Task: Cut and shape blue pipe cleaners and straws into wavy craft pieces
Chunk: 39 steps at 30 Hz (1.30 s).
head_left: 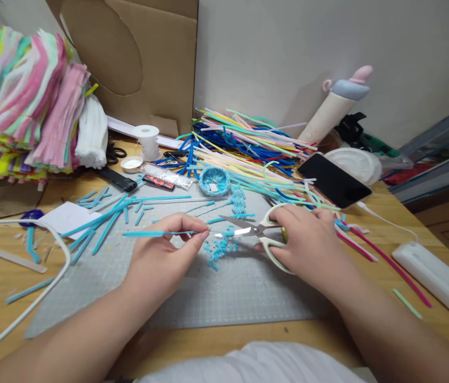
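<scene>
White shirt (264, 367) at 6 o'clock. Left hand (162, 258) has a tight pinch grip on a blue pipe cleaner (143, 234) above the mat (228, 303); at its 3 o'clock, right hand (314, 244) has a wider grip, holding scissors (256, 231), blades parted.

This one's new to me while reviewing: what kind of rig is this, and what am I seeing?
There's no machine here, just a person's bare hands. The single picture comes from a camera worn on the head, looking forward and down. The left hand holds a thin blue stem; the right hand holds scissors, blades apart. Below them, a grey gridded mat bears blue clippings. Farther back are a bowl-shaped blue piece, a heap of coloured stems and a phone.
</scene>
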{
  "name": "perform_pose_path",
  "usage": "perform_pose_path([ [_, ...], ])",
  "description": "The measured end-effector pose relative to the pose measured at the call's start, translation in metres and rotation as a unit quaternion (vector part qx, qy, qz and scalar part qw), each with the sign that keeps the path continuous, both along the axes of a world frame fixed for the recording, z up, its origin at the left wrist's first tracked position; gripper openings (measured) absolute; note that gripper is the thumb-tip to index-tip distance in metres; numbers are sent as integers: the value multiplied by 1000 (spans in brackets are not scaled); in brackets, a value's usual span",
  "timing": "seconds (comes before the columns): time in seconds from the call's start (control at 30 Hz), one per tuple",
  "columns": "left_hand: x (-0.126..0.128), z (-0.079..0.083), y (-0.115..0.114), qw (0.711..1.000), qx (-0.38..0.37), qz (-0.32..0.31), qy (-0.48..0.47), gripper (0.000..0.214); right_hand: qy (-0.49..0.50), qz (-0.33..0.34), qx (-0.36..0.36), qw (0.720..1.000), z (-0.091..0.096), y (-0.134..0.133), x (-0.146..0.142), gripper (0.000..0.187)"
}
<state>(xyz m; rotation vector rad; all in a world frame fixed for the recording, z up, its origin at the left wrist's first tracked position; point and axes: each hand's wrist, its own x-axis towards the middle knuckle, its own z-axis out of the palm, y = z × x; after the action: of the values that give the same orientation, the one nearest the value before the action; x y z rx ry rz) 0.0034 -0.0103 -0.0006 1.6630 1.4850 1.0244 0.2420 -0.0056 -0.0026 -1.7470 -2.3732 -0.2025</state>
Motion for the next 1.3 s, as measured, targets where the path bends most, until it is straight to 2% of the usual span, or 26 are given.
perform_pose_path([
  [0.13,-1,3,0,1000,-2,22,19,6,-14,1,7,1000,2,5,9,22],
  [0.37,-1,10,2,995,-60,65,36,11,-19,-11,12,1000,3,9,19,24],
  [0.43,-2,9,3,993,-90,74,2,14,13,-12,9,1000,4,8,16,24],
  [0.53,-3,5,6,983,-130,69,-111,16,83,1,-1,997,5,3,7,25],
  [0.63,-3,1,7,959,-148,44,-237,17,113,17,-1,993,6,-7,-6,24],
  [0.7,-2,-1,8,944,-158,36,-288,16,111,32,6,993,5,-12,-14,24],
  [1.07,2,2,9,909,-199,51,-364,15,83,27,41,995,-3,-15,-18,20],
  [1.3,4,2,10,911,-202,56,-354,14,94,17,24,995,0,-17,-22,18],
])
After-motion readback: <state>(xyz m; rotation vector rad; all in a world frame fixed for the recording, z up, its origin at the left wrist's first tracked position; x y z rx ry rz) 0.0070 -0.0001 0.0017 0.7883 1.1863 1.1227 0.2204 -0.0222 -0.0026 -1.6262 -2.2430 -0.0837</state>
